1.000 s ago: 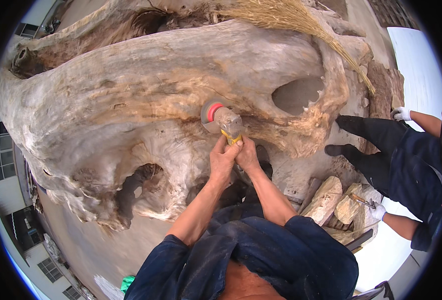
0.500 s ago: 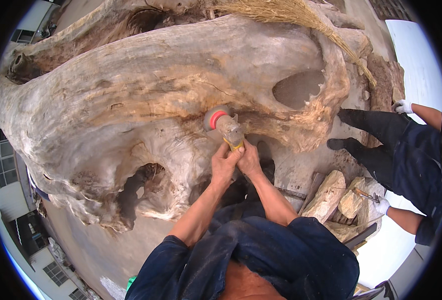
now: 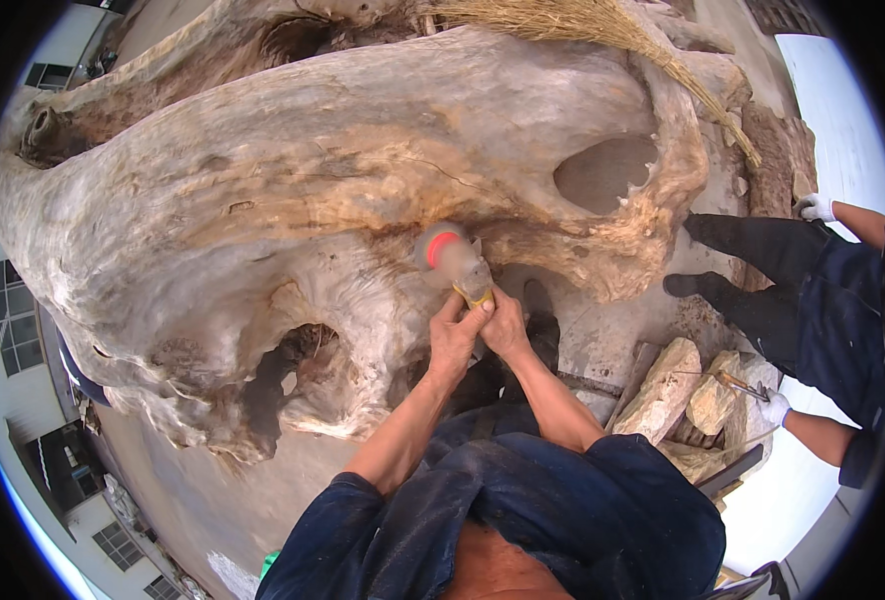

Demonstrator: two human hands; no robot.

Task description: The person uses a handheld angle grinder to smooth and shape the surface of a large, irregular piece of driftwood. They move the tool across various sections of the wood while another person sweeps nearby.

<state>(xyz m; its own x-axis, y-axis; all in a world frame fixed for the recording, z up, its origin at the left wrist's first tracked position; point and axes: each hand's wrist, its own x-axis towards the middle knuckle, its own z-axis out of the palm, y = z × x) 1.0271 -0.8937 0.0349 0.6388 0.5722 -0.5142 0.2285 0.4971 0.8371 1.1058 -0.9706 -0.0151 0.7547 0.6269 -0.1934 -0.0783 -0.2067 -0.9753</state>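
Note:
Both of my hands grip the dusty, yellowish body of an angle grinder point(image 3: 475, 277). My left hand point(image 3: 455, 335) wraps it from the left, with the thumb along the body. My right hand point(image 3: 504, 322) closes round it from the right, close beside the left. At its front, a round grey disc with a red ring point(image 3: 444, 249) is blurred and lies against a huge weathered piece of driftwood point(image 3: 303, 130). The disc sits by a dark recess in the wood's middle. Orange-brown bare grain shows around it; paler grey wood spreads to the left.
A straw broom point(image 3: 583, 30) lies across the wood's top right. Large holes open in the wood. At right a co-worker in dark clothes point(image 3: 833, 310) and white gloves holds a small tool point(image 3: 740, 385) over split wood chunks point(image 3: 661, 390). Windowed buildings point(image 3: 23, 330) stand at left.
The grinder and both hands have shifted slightly right and down in the picture, along with a small shift of the whole view. The grip is the same. The disc area looks more blurred now.

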